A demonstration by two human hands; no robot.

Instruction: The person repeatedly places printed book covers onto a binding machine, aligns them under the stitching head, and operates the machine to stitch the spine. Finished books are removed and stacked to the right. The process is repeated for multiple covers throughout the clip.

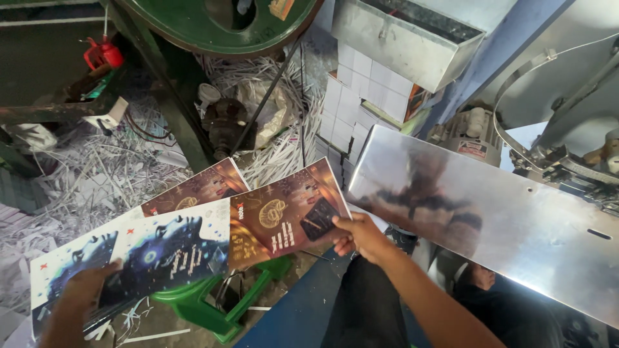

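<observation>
My right hand grips the right edge of a glossy printed sheet, brown at this end with gold designs. My left hand holds the other end of the printed sheets, which are white and blue there. A second brown sheet shows behind the first. The sheets are spread flat over a green plastic stool.
A shiny metal plate of a machine slants along the right. A green machine frame stands above. Piles of white paper strips cover the floor. Stacked white boxes, a metal tray, a red can.
</observation>
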